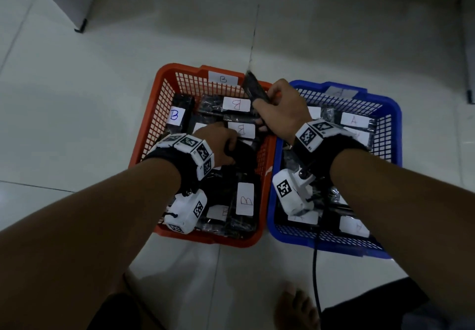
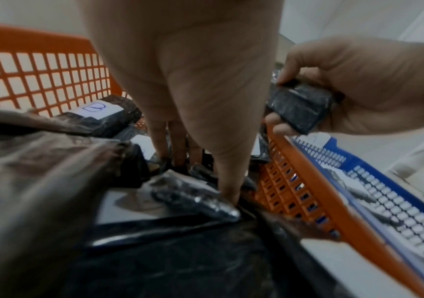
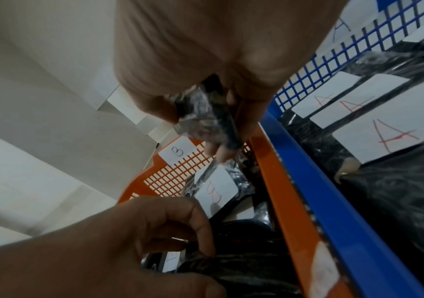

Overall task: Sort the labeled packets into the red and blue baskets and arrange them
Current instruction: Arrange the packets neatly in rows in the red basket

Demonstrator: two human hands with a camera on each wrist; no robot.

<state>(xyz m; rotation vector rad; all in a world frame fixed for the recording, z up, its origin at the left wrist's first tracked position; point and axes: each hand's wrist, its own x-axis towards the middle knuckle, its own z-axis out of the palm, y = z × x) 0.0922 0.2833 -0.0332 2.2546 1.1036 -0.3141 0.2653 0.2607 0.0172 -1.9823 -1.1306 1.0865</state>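
The white tiled floor (image 1: 77,124) is carrying two mesh baskets set side by side, their long walls touching. The red basket (image 1: 164,90), on the left, is bearing a white label marked B on its far wall and is holding black wrapped packets with white B labels (image 1: 236,104), lying flat and overlapping. The blue basket (image 1: 390,114), on the right, is holding similar black packets with white A labels (image 1: 354,120); the paper on its far wall is too blurred to read.

The left hand (image 1: 218,144) is reaching down into the middle of the red basket, its fingers (image 2: 227,187) pushing in among the packets and curling round a black packet (image 1: 241,150) there. The right hand (image 1: 280,108) is hovering over the red basket's right wall, near where the two baskets meet, with fingers and thumb clamped round a narrow black packet (image 1: 253,88). That packet is standing on end, tilted, its upper end rising above the red basket's far rim. No label on it is showing in any view.

A bare foot (image 1: 295,306) is resting on the floor near the baskets, beside a black cable (image 1: 315,278) running down from the right wrist.
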